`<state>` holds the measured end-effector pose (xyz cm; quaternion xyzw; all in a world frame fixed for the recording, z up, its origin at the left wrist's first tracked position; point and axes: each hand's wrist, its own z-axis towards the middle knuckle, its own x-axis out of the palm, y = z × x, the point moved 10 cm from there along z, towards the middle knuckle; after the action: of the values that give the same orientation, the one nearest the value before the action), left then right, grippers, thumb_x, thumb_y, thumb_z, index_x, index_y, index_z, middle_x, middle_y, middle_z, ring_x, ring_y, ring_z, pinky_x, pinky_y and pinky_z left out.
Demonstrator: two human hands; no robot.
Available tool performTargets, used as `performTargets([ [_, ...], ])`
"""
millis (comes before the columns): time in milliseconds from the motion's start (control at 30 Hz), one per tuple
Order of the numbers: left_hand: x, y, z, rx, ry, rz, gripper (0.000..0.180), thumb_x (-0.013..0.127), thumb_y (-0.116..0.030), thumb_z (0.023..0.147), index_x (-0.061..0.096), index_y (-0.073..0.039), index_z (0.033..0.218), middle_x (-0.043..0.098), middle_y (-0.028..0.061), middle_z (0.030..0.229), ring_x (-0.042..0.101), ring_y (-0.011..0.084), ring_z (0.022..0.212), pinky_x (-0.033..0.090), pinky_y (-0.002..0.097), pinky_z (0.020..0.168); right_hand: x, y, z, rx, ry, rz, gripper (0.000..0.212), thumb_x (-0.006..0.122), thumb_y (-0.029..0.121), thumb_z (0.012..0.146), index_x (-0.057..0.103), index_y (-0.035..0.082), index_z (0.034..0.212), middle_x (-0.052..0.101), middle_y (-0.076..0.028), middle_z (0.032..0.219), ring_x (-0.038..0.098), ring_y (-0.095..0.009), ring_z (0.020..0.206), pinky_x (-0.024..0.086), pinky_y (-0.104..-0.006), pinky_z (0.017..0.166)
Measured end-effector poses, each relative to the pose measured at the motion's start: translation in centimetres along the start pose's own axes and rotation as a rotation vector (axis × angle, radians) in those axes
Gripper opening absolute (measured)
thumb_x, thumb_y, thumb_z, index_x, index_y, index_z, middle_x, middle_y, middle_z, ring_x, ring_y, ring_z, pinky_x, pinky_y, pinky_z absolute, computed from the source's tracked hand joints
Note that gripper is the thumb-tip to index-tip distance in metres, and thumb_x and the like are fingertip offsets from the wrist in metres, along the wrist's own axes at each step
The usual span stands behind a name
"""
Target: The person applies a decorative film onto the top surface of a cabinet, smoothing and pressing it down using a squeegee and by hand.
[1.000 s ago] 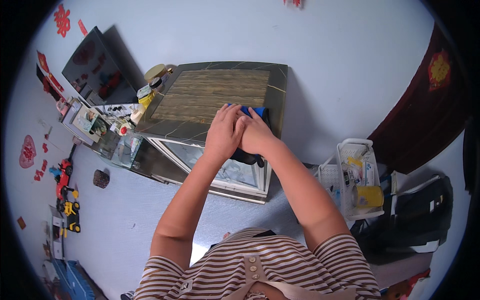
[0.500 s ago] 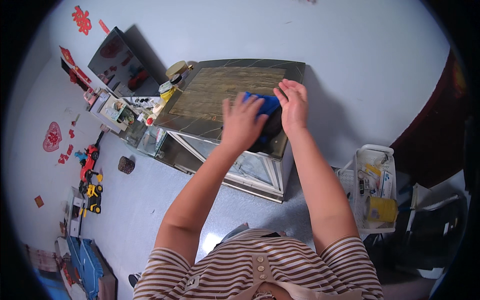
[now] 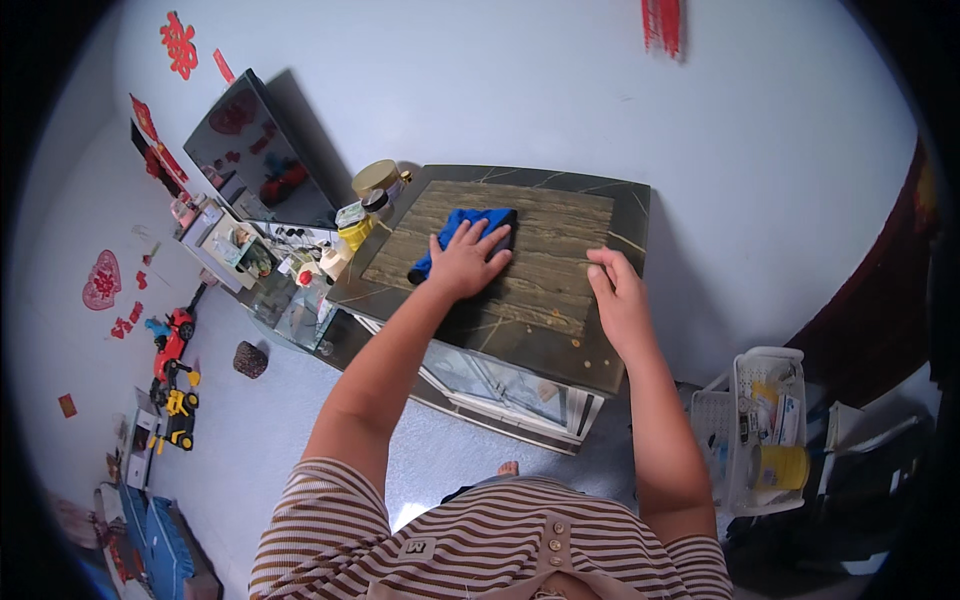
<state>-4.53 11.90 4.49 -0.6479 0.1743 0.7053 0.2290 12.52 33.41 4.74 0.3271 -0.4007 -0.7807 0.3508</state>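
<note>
Pale-walled room, viewed from above: red paper cutouts point(image 3: 180, 45) on the wall point(image 3: 520, 90) at upper left, a dark television point(image 3: 262, 155) below and to their right, a dark red curtain point(image 3: 865, 270) at far right. At centre, a worktop point(image 3: 555, 215) with a brown, streaked panel inside a dark, pale-veined border; beneath it, white-framed glass doors point(image 3: 480, 375).

A blue-and-black cloth point(image 3: 478, 217) lies bunched on the left half of the panel. The left hand point(image 3: 468, 268) rests palm down upon it, fingers extended and spread across the fabric, the cloth showing beyond the fingertips and to the left. The right hand point(image 3: 622, 295) is at the worktop's right edge, apart from the cloth, its fingers loosely bent and unclosed; whether it touches the surface cannot be told. Just left of this wrist, near the front corner, lie 3 small tan specks point(image 3: 587, 364).

Beside the worktop's left edge: a gold-lidded jar point(image 3: 376, 176) and a yellow container point(image 3: 355, 232). Lower right: a white basket cart point(image 3: 735, 480) holding a yellow can point(image 3: 778, 467).
</note>
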Motion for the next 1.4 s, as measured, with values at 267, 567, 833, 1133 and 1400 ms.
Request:
performTargets([
  [267, 0.7, 11.2, 10.6, -0.075, 0.028, 0.017, 0.064, 0.038, -0.068, 0.104, 0.034, -0.044, 0.163, 0.027, 0.0031, 0.175, 0.020, 0.0300, 0.162, 0.010, 0.0781, 0.121, 0.6, 3.2, -0.7, 0.029, 0.130, -0.185, 0.023, 0.066, 0.015, 0.101, 0.068, 0.004, 0.121, 0.073, -0.016, 0.120, 0.069, -0.033, 0.115, 0.052, -0.0401, 0.100],
  [567, 1.2, 15.6, 17.5, -0.169, 0.031, 0.007, 0.066, 0.037, -0.070, 0.103, 0.032, -0.044, 0.164, 0.023, 0.0009, 0.176, 0.019, 0.0285, 0.162, 0.011, 0.0760, 0.122, 0.4, 3.2, -0.3, 0.075, 0.110, -0.152, 0.014, 0.062, 0.009, 0.103, 0.071, 0.001, 0.112, 0.075, -0.013, 0.109, 0.071, -0.026, 0.107, 0.053, -0.0358, 0.095],
  [833, 0.9, 14.7, 14.2, -0.186, 0.032, 0.017, 0.068, 0.038, -0.072, 0.102, 0.033, -0.043, 0.164, 0.023, 0.0010, 0.176, 0.019, 0.0280, 0.162, 0.014, 0.0753, 0.121, 0.7, 2.4, -0.2, 0.104, 0.113, -0.155, 0.015, 0.059, 0.011, 0.105, 0.071, 0.002, 0.111, 0.077, -0.010, 0.109, 0.072, -0.023, 0.105, 0.054, -0.0339, 0.093],
  [1133, -0.4, 9.7, -0.4, -0.049, -0.073, 0.065, 0.065, 0.040, -0.067, 0.103, 0.040, -0.038, 0.161, 0.034, 0.0086, 0.171, 0.027, 0.0341, 0.159, 0.017, 0.0765, 0.119, 1.4, 2.8, -0.4, 0.028, 0.174, -0.169, 0.014, 0.062, 0.012, 0.103, 0.071, 0.003, 0.109, 0.076, -0.012, 0.108, 0.072, -0.027, 0.102, 0.054, -0.0366, 0.092],
  [1400, -2.4, 5.9, -12.4, 0.030, -0.129, 0.051, 0.061, 0.049, -0.060, 0.104, 0.045, -0.034, 0.159, 0.041, 0.0069, 0.167, 0.032, 0.0326, 0.157, 0.019, 0.0731, 0.121, 1.9, 3.4, -0.6, -0.112, 0.227, -0.207, 0.014, 0.062, 0.011, 0.103, 0.071, 0.002, 0.110, 0.075, -0.010, 0.105, 0.071, -0.023, 0.101, 0.053, -0.0337, 0.092],
])
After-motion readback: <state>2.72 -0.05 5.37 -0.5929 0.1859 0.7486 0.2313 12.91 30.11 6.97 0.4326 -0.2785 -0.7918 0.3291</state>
